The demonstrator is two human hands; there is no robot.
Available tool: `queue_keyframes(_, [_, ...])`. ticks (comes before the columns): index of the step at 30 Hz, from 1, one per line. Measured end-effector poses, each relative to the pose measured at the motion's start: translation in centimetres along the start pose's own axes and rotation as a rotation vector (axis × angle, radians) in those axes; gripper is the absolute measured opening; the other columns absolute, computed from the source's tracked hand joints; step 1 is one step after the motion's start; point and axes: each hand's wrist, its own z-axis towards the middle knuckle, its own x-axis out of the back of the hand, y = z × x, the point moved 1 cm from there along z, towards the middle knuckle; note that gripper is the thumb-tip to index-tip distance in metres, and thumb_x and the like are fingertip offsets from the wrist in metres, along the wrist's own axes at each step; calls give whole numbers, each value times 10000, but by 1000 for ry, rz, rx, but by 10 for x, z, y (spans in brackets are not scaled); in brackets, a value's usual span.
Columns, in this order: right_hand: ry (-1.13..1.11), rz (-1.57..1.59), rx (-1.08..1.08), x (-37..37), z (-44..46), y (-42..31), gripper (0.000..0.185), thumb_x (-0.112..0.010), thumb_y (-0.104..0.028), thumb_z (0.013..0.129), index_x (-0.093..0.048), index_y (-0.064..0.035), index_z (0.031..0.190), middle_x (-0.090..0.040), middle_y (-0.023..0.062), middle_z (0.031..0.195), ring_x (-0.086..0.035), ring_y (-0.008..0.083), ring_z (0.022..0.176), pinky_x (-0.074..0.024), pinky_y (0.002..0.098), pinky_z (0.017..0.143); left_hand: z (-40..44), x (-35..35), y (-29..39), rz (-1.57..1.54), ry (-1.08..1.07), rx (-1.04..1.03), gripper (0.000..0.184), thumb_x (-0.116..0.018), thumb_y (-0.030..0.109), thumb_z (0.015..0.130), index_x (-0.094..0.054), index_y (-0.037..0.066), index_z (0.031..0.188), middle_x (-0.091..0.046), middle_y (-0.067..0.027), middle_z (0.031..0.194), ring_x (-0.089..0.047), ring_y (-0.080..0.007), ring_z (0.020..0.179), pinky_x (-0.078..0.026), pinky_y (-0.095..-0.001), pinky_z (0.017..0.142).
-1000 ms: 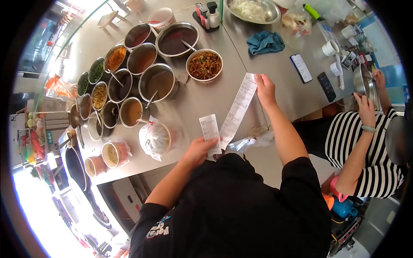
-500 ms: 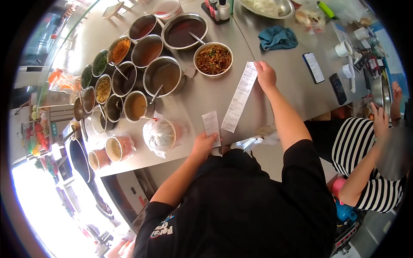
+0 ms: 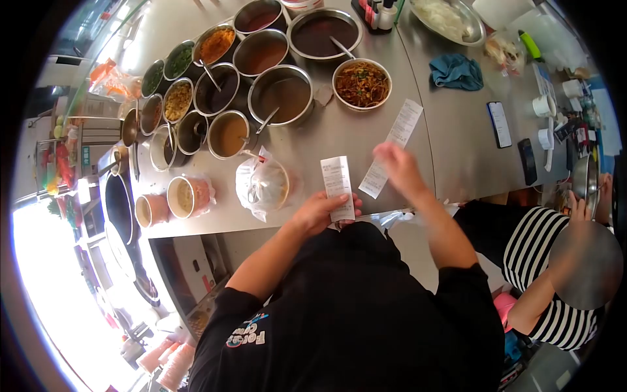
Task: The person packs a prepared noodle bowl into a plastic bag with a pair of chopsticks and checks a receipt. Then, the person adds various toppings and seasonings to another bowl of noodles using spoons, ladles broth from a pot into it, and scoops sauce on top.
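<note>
My left hand (image 3: pixel 320 210) pinches a short printed receipt (image 3: pixel 336 178) over the near edge of the steel counter (image 3: pixel 294 153). A longer receipt (image 3: pixel 404 122) lies on the counter to the right, below a bowl of shredded food (image 3: pixel 362 85). My right hand (image 3: pixel 400 168) is over the middle of this longer receipt and covers part of it. Its fingers are smeared by motion, so whether they grip the paper is unclear. Left of the short receipt stands a bagged, lidded container (image 3: pixel 261 185).
Metal pots (image 3: pixel 281 96) of sauces and toppings fill the back left. Two paper cups (image 3: pixel 188 196) stand near the front edge. A teal cloth (image 3: pixel 456 72), a lit phone (image 3: pixel 499 124) and a dark phone (image 3: pixel 526 161) lie right. A person in stripes (image 3: pixel 532 248) holds a metal bowl (image 3: pixel 583 176).
My right hand has left the long receipt's top end and moved down over its middle. My left hand still holds the short receipt. The view has shifted, moving the counter items right and up.
</note>
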Motion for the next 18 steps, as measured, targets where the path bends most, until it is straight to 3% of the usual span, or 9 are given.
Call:
queue_keyframes(2, [-245, 167, -63, -31, -35, -25, 210, -631, -223, 925, -641, -17, 962, -654, 45, 797, -581, 105, 707, -490, 288, 668, 2, 3, 1, 42, -74, 37, 344, -616, 234, 940, -555, 12, 1195, -632, -136, 1134, -645, -265, 1023, -541, -408, 842])
queue_keyframes(5, [-355, 359, -209, -57, -51, -32, 195, -641, -184, 912, -641, 9, 942, -645, 25, 790, -558, 79, 723, -484, 266, 669, 2, 2, -2, 94, -128, 0, 324, -600, 193, 948, -551, 4, 1206, -630, -133, 1141, -645, -263, 1020, -540, -427, 860])
queue_keyframes(12, [-234, 367, -244, -58, -50, -41, 193, -615, -180, 919, -635, 12, 908, -607, 0, 747, -502, 55, 641, -428, 235, 567, -11, 15, -11, 118, -144, -23, 309, -580, 137, 951, -542, -8, 1221, -634, -149, 1148, -661, -247, 997, -537, -405, 882])
queue_keyframes(14, [-231, 370, -260, -58, -50, -43, 184, -613, -177, 924, -635, 5, 909, -602, -6, 752, -499, 50, 642, -427, 222, 575, -18, 13, -9, 98, -122, -18, 261, -579, 138, 952, -568, -8, 1169, -656, -126, 1058, -668, -213, 931, -555, -331, 831])
queue_keyframes(18, [-216, 399, -287, -60, -52, -44, 178, -616, -175, 925, -634, 0, 904, -592, -11, 748, -493, 46, 630, -421, 209, 576, -20, 19, -10, 92, -130, -8, 260, -573, 136, 955, -566, -10, 1170, -660, -137, 1047, -668, -211, 938, -553, -325, 833])
